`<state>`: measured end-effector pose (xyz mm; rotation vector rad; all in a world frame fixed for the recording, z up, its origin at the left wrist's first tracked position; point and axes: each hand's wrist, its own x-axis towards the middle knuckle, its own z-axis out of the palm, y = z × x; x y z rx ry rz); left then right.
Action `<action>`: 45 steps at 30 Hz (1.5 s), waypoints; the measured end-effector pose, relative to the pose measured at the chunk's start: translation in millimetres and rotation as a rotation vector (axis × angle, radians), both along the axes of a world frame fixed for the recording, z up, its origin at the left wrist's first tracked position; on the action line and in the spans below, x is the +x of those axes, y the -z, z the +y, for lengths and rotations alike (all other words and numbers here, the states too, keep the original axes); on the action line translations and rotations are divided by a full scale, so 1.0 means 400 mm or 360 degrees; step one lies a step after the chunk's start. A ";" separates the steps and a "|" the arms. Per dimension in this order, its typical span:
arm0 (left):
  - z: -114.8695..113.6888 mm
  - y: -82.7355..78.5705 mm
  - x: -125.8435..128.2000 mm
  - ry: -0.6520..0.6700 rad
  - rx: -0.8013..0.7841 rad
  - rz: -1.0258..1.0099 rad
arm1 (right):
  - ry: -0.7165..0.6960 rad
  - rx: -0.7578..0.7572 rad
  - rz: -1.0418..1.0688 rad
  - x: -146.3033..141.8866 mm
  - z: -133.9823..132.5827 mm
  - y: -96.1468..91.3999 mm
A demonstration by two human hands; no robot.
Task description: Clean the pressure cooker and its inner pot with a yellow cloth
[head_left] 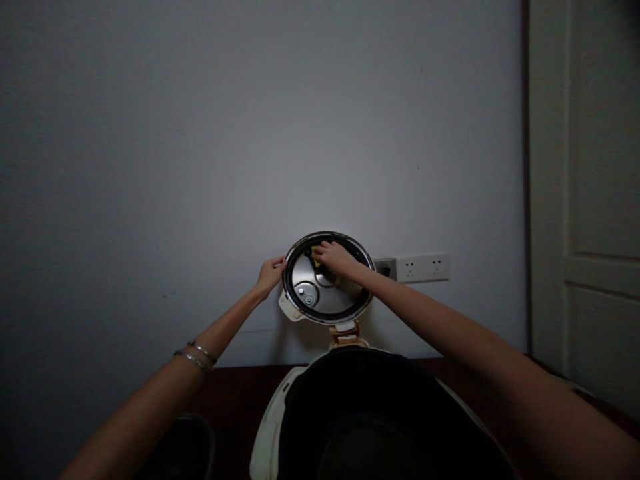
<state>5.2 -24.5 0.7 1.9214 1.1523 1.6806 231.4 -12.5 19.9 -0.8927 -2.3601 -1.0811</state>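
Note:
An electric cooker [267,433] stands in front of me with its round lid [301,268] tipped up on the back hinge [346,335]. My left hand [271,275] pinches the left edge of that lid. Against the lid's shiny metal inner face, my right hand [337,259] presses a yellow sponge with a dark side [316,256], its fingers closed over it near the top. A round valve cover [306,294] shows at the lid's lower left. Below, the dark pot [370,393] inside the cooker is open, and its bottom is too dim to make out.
Behind the lid is a pale wall [210,147]. A white socket strip [424,268] is on it to the right, beside a grey socket [386,268]. The cooker rests on a dark red surface [235,393]. A dark container [187,443] sits lower left; a panelled door [590,200] is at right.

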 end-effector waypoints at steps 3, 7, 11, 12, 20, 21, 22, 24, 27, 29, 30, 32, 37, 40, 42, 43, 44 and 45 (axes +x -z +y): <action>-0.001 0.000 0.001 -0.0020 -0.0009 -0.0012 | 0.0118 -0.0040 0.0065 0.051 0.001 0.001; -0.002 0.000 0.000 -0.0021 -0.0009 0.0015 | 0.0218 -0.0140 0.0089 0.093 -0.034 0.054; -0.002 0.000 0.003 -0.0038 0.0000 0.0023 | 0.0189 -0.0250 0.0024 0.110 -0.097 0.123; -0.002 -0.002 0.005 -0.0045 0.0017 0.0025 | 0.0149 -0.0286 -0.0015 0.110 -0.113 0.137; -0.011 -0.009 0.017 -0.0079 0.0037 -0.0007 | -0.0223 -0.0424 -0.0068 0.052 -0.127 0.181; -0.012 -0.008 0.017 -0.0081 0.0036 -0.0005 | -0.0216 -0.0368 -0.0081 0.047 -0.116 0.176; -0.012 -0.008 0.016 -0.0087 0.0040 0.0007 | -0.0209 -0.0301 -0.0107 0.044 -0.104 0.168; -0.013 -0.009 0.015 -0.0101 0.0049 0.0051 | -0.0195 -0.0171 -0.0147 0.044 -0.081 0.146; -0.015 -0.011 0.013 -0.0090 0.0044 0.0115 | -0.0099 -0.0058 -0.0004 0.053 -0.047 0.103; -0.015 -0.012 0.012 -0.0075 0.0024 0.0121 | -0.0020 -0.0032 0.0131 0.055 -0.026 0.073; -0.015 -0.012 0.012 -0.0070 0.0015 0.0123 | 0.0006 -0.0024 0.0179 0.053 -0.016 0.060; -0.015 -0.011 0.013 -0.0068 0.0009 0.0115 | 0.0021 -0.0006 0.0228 0.037 0.001 0.038; -0.017 -0.012 0.018 -0.0057 -0.0002 0.0062 | -0.0158 0.0014 0.0064 -0.037 0.018 0.018; -0.018 -0.013 0.020 -0.0082 -0.0006 0.0048 | -0.0292 0.0029 -0.0107 -0.059 0.019 0.016; -0.017 -0.013 0.020 -0.0102 -0.0023 0.0033 | -0.0288 0.0070 -0.0143 -0.049 0.019 0.011; -0.016 -0.013 0.019 -0.0105 -0.0035 0.0024 | -0.0244 0.0084 -0.0122 -0.036 0.020 0.006; -0.014 -0.013 0.018 -0.0105 -0.0045 0.0013 | -0.0177 0.0082 -0.0085 -0.020 0.020 0.001; -0.012 -0.013 0.018 -0.0103 -0.0055 0.0000 | -0.0100 0.0062 -0.0040 -0.002 0.020 -0.004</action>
